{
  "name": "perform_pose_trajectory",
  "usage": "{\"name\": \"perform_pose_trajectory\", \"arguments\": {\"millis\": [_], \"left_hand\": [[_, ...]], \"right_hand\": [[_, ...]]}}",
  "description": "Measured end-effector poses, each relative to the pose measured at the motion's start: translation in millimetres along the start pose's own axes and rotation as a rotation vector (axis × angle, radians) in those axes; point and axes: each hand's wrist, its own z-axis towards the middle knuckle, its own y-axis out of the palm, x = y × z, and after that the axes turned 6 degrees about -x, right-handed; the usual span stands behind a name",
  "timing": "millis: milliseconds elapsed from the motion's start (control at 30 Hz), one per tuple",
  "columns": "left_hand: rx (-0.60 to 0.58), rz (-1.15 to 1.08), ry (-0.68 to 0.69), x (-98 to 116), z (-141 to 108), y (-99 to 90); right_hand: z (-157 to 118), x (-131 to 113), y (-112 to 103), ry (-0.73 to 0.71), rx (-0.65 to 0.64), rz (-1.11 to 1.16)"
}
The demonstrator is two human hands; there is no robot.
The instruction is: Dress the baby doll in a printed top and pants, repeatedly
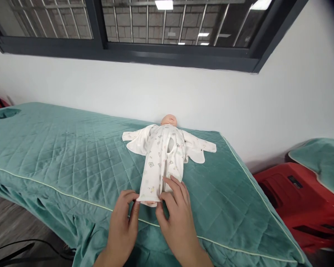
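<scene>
A baby doll (169,119) lies on its back with its head toward the wall. White printed baby trousers (153,163) are spread over its body and legs, above a white long-sleeved baby top (140,144) with its sleeves stretched out to both sides. My left hand (125,217) pinches the left corner of a trouser leg's hem between thumb and fingers. On the same hem's right corner, my right hand (176,211) closes its thumb and index finger, its other fingers resting over the other leg. A bit of the doll's foot shows beneath the hem.
The doll rests on a bed with a green quilted cover (100,159), which has a face hole (2,113) at far left. Red plastic stools (303,200) stand at the right. Behind are a white wall and a dark-framed window (156,55). A black cable (30,241) runs over the floor.
</scene>
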Motion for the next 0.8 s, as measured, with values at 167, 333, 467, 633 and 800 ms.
{"name": "perform_pose_trajectory", "arguments": {"millis": [167,333,467,633,800], "left_hand": [[-0.042,0.048,-0.032,-4,-6,9.2],[-0.088,0.146,0.161,13,6,14.5],[-0.231,0.318,0.311,29,27,25.6],[-0.283,0.481,0.315,36,43,42.0],[-0.259,0.454,0.298,31,47,46.8]], "right_hand": [[-15,6,-1,0.025,-0.033,0.080],[-27,34,0,0.234,0.127,0.241],[-29,49,3,0.283,0.135,0.143],[-23,46,3,0.330,0.009,0.023],[-16,50,1,0.343,-0.037,0.091]]}}
